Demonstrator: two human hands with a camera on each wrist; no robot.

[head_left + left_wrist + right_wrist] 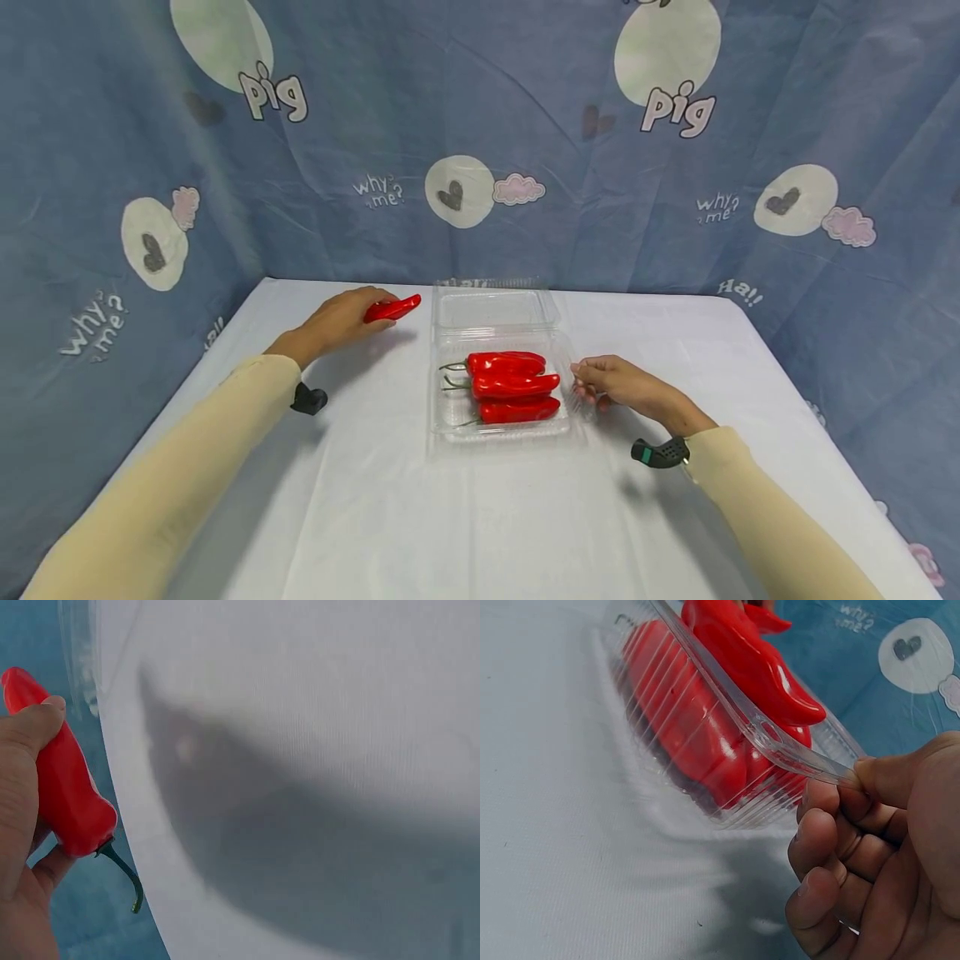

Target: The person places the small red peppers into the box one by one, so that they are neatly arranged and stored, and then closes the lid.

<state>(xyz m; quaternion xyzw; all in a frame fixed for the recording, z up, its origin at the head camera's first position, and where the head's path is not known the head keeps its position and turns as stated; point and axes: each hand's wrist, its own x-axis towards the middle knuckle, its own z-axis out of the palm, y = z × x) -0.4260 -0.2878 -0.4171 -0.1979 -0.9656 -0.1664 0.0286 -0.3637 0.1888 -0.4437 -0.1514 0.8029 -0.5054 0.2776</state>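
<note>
My left hand holds a red pepper above the table, left of the clear plastic container. Its thumb lies along the pepper's side, and the curved green stem hangs free in the left wrist view. The hinged container stands with its lid laid back toward the curtain. Several red peppers lie inside it, stems pointing left. At the container's right edge my right hand pinches the rim between thumb and forefinger; the other fingers curl loosely below.
A white cloth covers the table. Behind it hangs a blue printed curtain, close to the table's far edge. Dark wrist straps sit on both forearms.
</note>
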